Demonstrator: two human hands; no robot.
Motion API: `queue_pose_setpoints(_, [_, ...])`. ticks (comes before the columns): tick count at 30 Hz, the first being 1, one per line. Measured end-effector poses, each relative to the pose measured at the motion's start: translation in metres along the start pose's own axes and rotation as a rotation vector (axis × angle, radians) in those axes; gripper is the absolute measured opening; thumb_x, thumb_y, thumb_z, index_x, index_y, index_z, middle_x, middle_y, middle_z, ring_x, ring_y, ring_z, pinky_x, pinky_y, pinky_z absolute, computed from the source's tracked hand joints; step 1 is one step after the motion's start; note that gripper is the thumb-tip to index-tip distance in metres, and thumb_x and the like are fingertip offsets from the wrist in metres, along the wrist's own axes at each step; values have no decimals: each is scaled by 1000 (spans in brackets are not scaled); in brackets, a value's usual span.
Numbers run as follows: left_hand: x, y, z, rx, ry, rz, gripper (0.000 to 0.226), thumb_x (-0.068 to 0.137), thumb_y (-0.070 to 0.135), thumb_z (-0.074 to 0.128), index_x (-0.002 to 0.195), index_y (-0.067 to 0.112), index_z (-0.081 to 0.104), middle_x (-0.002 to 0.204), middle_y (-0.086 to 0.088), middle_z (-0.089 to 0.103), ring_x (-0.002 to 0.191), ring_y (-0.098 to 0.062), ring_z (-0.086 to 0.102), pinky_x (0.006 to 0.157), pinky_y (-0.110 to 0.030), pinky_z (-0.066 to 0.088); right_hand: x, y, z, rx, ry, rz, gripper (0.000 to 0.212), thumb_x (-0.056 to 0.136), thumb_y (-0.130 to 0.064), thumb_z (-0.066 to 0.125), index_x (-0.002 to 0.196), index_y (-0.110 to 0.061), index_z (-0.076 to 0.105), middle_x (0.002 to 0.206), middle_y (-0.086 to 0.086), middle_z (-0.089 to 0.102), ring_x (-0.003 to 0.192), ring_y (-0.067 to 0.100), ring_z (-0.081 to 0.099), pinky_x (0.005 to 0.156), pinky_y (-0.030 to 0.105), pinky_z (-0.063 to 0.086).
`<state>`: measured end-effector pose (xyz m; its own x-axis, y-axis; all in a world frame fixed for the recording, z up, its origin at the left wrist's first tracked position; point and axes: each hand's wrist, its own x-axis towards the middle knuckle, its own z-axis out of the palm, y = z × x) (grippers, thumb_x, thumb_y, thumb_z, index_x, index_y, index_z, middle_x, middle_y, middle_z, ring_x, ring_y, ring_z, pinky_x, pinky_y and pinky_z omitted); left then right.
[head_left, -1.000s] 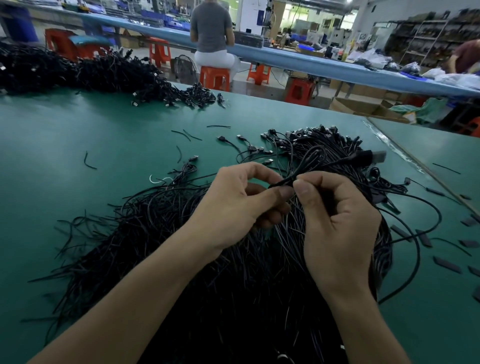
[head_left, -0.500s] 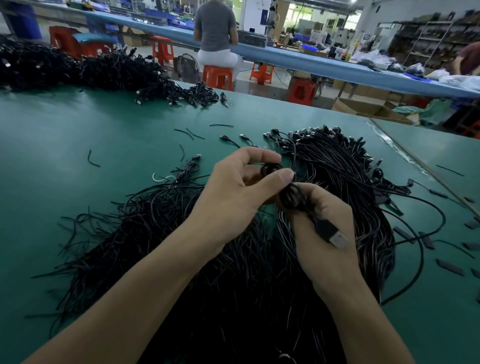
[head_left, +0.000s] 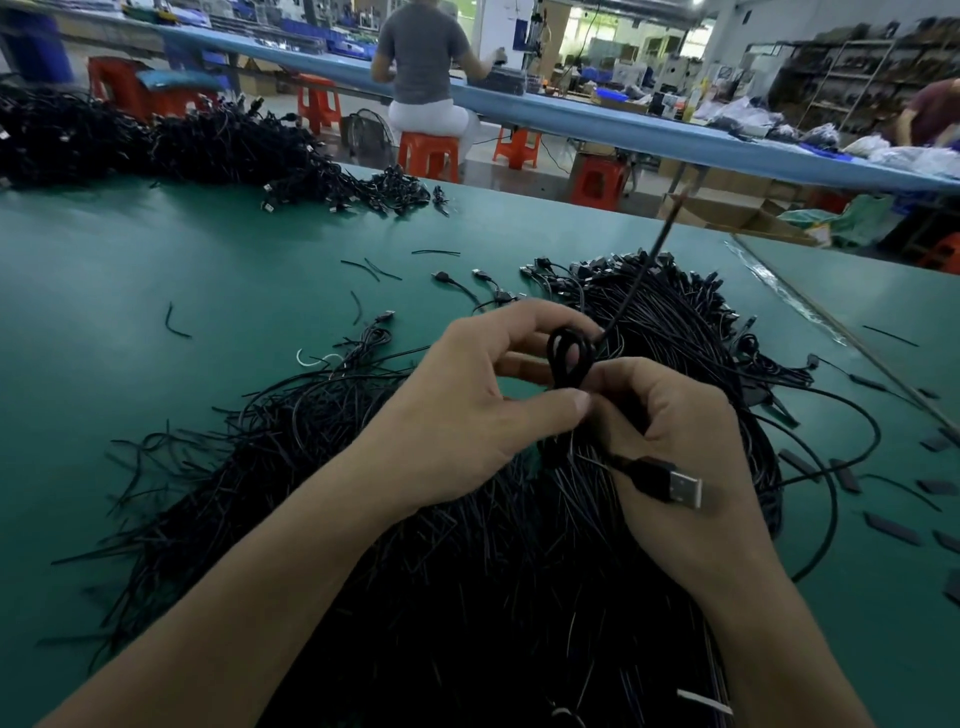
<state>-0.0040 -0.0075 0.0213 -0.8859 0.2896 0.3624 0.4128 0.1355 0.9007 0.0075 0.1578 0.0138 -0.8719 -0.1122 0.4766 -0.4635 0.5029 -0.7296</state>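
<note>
Both grips are clamped on one cable (head_left: 561, 376). Your left grip (head_left: 467, 410) curls round a small loop of it, with the thumb tip pressing at the loop's base. Your right grip (head_left: 675, 441) pinches the strands just below that loop. The plug (head_left: 675, 486) lies across the back of the right grip. The free tail (head_left: 644, 265) rises above and beyond the loop. The cable is held above the pile (head_left: 467, 597) on the table (head_left: 156, 270).

To coil well:
- Pin the crossing firmly with the left thumb.
- Feed the tail with the right grip in turns of equal size.
- Lay each turn flat against the last.
- Let the tail untwist freely.
- Avoid snagging pile strands below the grips.
</note>
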Motion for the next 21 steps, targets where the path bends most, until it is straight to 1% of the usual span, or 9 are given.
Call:
queue_pose_setpoints(2, [-1, -1, -2, 100, -17, 26, 35, 84, 26, 73, 112, 45, 62, 92, 15, 60, 81, -1, 66, 70, -17, 52, 0, 1, -1, -18, 27, 11, 33, 91, -10, 67, 82, -41, 59, 71, -20, 66, 73, -5, 65, 59, 5, 46])
queue_pose_setpoints(4, [-1, -3, -3, 229, -10, 89, 36, 89, 22, 73, 113, 46, 60, 92, 13, 58, 79, -5, 64, 66, -16, 49, 0, 1, -1, 23, 27, 45, 26, 93, -14, 65, 81, -37, 63, 68, -10, 66, 60, 8, 63, 49, 15, 48])
queue_pose_setpoints(6, [-2, -2, -3, 403, 3, 236, 32, 90, 13, 71, 112, 35, 64, 94, 14, 60, 80, -7, 61, 67, -14, 45, -1, 1, -3, 43, 22, 69, 16, 94, -22, 62, 83, -31, 68, 68, -7, 66, 52, 16, 55, 44, 26, 45])
queue_pose_setpoints(8, [-2, -2, -3, 547, -7, 395, 26, 89, 3, 69, 108, 20, 68, 102, 8, 62, 83, -5, 58, 71, -20, 45, 0, 3, -6, 51, 21, 79, 14, 93, -29, 61, 82, -27, 70, 69, -6, 68, 60, 17, 58, 55, 34, 49])
queue_pose_setpoints(9, [-2, -2, -4, 586, -11, 451, 22, 90, 0, 68, 107, 14, 69, 104, 4, 63, 86, -9, 59, 72, -26, 48, 1, 3, -6, 79, 12, 91, 15, 93, -27, 61, 82, -26, 70, 70, -6, 68, 63, 16, 59, 59, 33, 50])
queue_pose_setpoints(12, [-3, -4, -6, 688, 3, 577, 16, 91, -2, 67, 104, 7, 70, 106, -5, 65, 88, -22, 64, 67, -42, 54, 2, 4, -4, 230, 0, 143, 13, 94, -17, 64, 84, -19, 72, 69, -7, 67, 60, 4, 55, 56, 20, 46])
queue_pose_setpoints(15, [-2, -7, -8, 824, 64, 630, 15, 88, -6, 65, 93, 6, 72, 103, -11, 68, 76, -23, 65, 57, -40, 56, 2, 5, -4, 282, 53, 159, 13, 94, -23, 63, 87, -23, 74, 70, -11, 70, 60, -4, 57, 55, 9, 42])
queue_pose_setpoints(18, [4, -18, -22, 862, 192, 522, 11, 88, -1, 60, 90, 3, 70, 101, -18, 66, 73, -26, 66, 60, -39, 61, 2, 15, -12, 59, 85, 194, 8, 93, -31, 62, 93, -36, 69, 81, -14, 72, 74, -3, 65, 63, 9, 47])
queue_pose_setpoints(21, [10, -40, -47, 893, 449, 348, 9, 89, -3, 63, 91, 4, 67, 104, -19, 60, 80, -20, 56, 68, -31, 56, -1, 25, -17, -252, -131, 295, 8, 95, -31, 62, 98, -37, 65, 86, -19, 66, 79, -7, 63, 64, 4, 45])
